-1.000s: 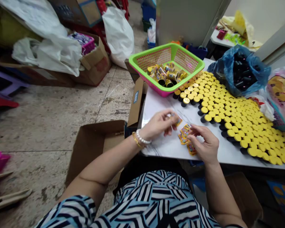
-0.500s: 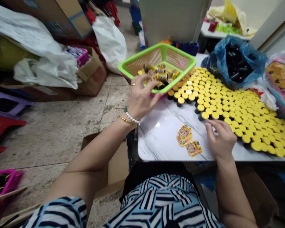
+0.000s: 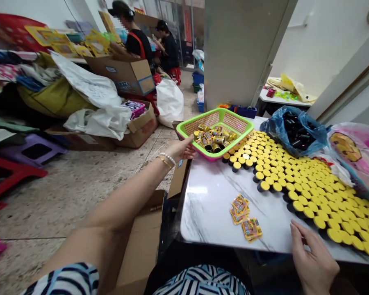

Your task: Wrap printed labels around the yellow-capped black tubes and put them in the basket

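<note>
My left hand (image 3: pixel 185 148) grips the left front corner of a green-and-pink plastic basket (image 3: pixel 184 130), thumb on the rim and fingers below it. Inside the basket lie several small yellow printed tubes (image 3: pixel 219 139) with dark ends. Loosely curled, my right hand (image 3: pixel 314 256) is at the table's front edge, and no object shows in its fingers. To the left of that hand, two small piles of yellow printed cards (image 3: pixel 251 229) rest on the white marbled table (image 3: pixel 209 205). Many black pieces with yellow round tops (image 3: pixel 295 172) stand packed together beyond the right hand.
A blue plastic bag (image 3: pixel 272 127) of black pieces and a pink printed bag (image 3: pixel 350 147) stand at the table's back right. An open cardboard box (image 3: pixel 138 250) is below the table's left side. Two people (image 3: pixel 138 45) sit at the back left, near boxes and sacks.
My left hand has moved from over the basket's contents to its left front corner. My right hand has drawn back from the yellow-topped pieces toward the front edge. The view has tilted up.
</note>
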The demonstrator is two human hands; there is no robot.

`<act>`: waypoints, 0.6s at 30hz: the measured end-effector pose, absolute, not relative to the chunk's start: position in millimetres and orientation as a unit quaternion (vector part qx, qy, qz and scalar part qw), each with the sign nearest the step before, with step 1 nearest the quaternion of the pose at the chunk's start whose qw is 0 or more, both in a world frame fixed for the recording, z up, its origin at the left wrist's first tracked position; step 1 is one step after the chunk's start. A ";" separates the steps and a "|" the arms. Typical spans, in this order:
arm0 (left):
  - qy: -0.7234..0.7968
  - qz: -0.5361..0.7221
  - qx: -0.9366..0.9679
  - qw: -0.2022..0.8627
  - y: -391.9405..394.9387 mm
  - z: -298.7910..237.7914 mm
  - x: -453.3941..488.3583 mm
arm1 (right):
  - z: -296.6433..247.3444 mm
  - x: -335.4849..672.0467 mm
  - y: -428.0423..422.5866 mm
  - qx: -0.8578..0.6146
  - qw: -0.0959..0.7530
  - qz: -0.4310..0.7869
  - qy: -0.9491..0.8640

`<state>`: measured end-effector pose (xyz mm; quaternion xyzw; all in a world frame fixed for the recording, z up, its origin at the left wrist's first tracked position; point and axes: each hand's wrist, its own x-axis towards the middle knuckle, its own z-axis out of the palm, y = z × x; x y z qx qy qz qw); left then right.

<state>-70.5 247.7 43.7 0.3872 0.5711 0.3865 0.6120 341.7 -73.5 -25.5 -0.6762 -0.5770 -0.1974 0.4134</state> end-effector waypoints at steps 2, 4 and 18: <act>0.559 0.409 0.347 0.632 255.4 41.6 -59.2 | -26.2 346.7 -74.0 -0.674 0.419 -0.207 -0.572; 0.561 0.438 0.317 0.627 261.6 41.8 -49.2 | -25.9 348.0 -72.0 -0.674 0.423 -0.207 -0.569; 0.519 0.595 0.234 0.567 171.4 54.3 -165.5 | -24.5 357.8 -64.0 -0.667 0.433 -0.201 -0.573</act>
